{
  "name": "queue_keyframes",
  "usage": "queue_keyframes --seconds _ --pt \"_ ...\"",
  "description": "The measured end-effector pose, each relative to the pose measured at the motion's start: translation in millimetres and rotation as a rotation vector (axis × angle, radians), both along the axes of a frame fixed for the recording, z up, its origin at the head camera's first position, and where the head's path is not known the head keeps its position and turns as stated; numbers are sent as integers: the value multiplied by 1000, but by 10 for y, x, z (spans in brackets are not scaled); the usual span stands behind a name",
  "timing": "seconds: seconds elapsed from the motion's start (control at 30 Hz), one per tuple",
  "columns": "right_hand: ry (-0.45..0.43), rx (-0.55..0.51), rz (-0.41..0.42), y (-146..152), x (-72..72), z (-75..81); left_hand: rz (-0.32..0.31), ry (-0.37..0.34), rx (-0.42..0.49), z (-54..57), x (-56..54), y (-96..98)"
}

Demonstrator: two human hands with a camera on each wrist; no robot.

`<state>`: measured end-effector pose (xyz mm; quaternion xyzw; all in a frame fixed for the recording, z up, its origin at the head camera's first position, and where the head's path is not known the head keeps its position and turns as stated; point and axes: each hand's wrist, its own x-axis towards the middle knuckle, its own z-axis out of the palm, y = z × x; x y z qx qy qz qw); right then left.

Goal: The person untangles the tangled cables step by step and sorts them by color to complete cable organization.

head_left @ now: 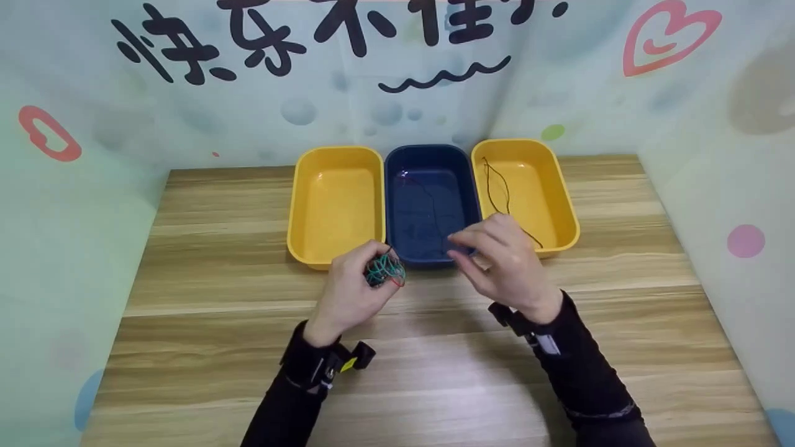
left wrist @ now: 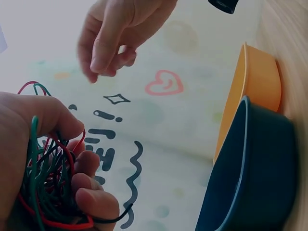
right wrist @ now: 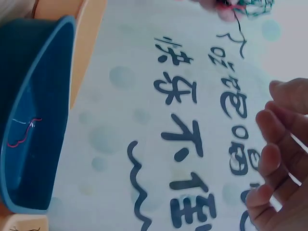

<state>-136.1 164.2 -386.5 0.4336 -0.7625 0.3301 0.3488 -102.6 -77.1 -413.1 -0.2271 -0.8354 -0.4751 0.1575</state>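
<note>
My left hand (head_left: pixel 351 285) grips a tangled bundle of thin wires (head_left: pixel 385 270), green, red and black, in front of the seam between the left yellow bin and the blue bin. In the left wrist view, loops stick out around the thumb and a black wire end pokes past the fingers. My right hand (head_left: pixel 512 267) hovers over the front right corner of the blue bin (head_left: pixel 407 233), fingers loosely bent, nothing between them. Inside the blue bin lies a red wire (right wrist: pixel 30 129). A dark wire (head_left: pixel 489 188) lies in the right yellow bin (head_left: pixel 546 205), partly hidden by my right hand.
The left yellow bin (head_left: pixel 335 205) stands in line with the other two at the back of the wooden table (head_left: pixel 211 298). Behind them rises a printed backdrop (head_left: pixel 310 112), which also flanks both sides. Each wrist wears a black strapped camera.
</note>
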Motion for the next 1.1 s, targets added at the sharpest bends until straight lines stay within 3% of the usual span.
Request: queue_keyframes --seconds 0.3,0.53,0.8,1.1 --pt "150 126 94 -197 101 -67 -102 -43 -83 -36 38 91" --pt "197 158 130 -252 121 -115 -153 -43 -109 -62 33 122" --pt "194 196 149 -258 112 -142 -169 -59 -110 -74 30 126" --pt "181 180 149 -247 110 -125 -143 -67 -88 -66 25 118"
